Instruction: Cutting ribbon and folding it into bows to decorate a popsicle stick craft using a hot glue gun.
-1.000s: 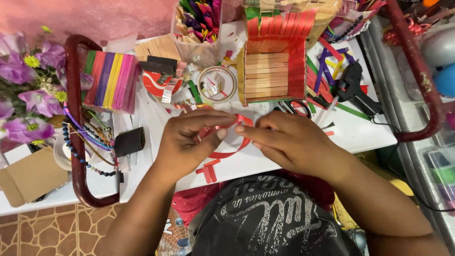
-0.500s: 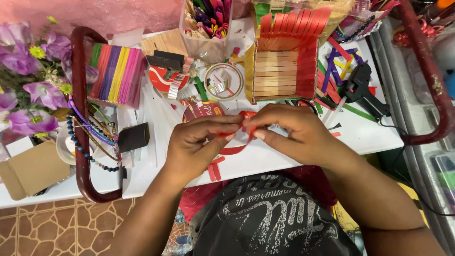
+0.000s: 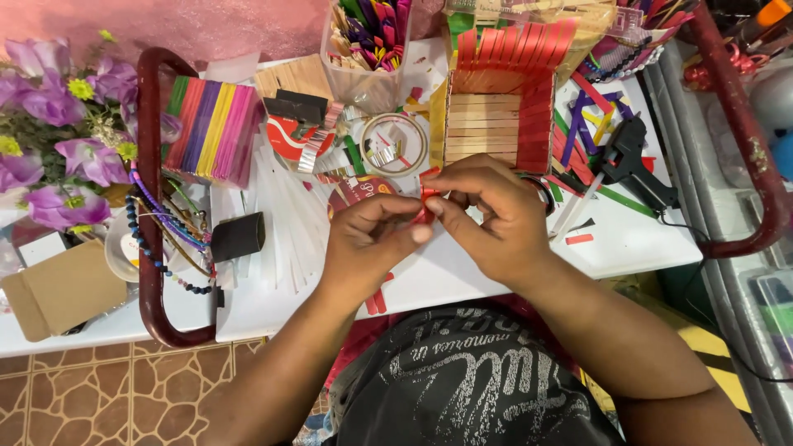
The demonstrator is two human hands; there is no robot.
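White table w/ craft clutter. Black glue gun lies at the right, near loose coloured sticks. Box of wooden sticks (red sides, plain floor) stands at top centre, tape roll just left of it. Rainbow stick stack at left, beside purple flowers & bead strings. Cardboard box far left.

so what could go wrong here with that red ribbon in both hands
1. The red ribbon is pinched small between the fingertips of the left hand and right hand; it could slip or crease.
2. The hands work right beside the stick box; a jolt might knock it.
3. The glue gun lies close to the right hand, its cord trailing off the table, so it could snag.
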